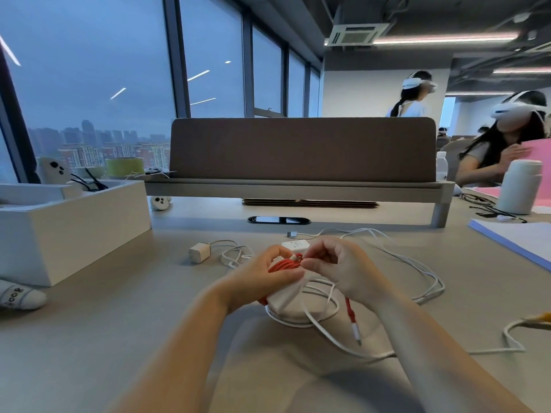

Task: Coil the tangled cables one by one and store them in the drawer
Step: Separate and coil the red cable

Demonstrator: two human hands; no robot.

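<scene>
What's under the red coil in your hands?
A white object lies below the red coil, with white cable looping over it. The left hand and right hand cover its far part, so what it is is unclear.

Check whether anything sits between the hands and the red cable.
Nothing does: the left hand grips the coiled part of the red cable, and the right hand pinches it near its end. White cable loops lie around the hanging red tail; whether they tangle is unclear. No drawer is identifiable.
</scene>
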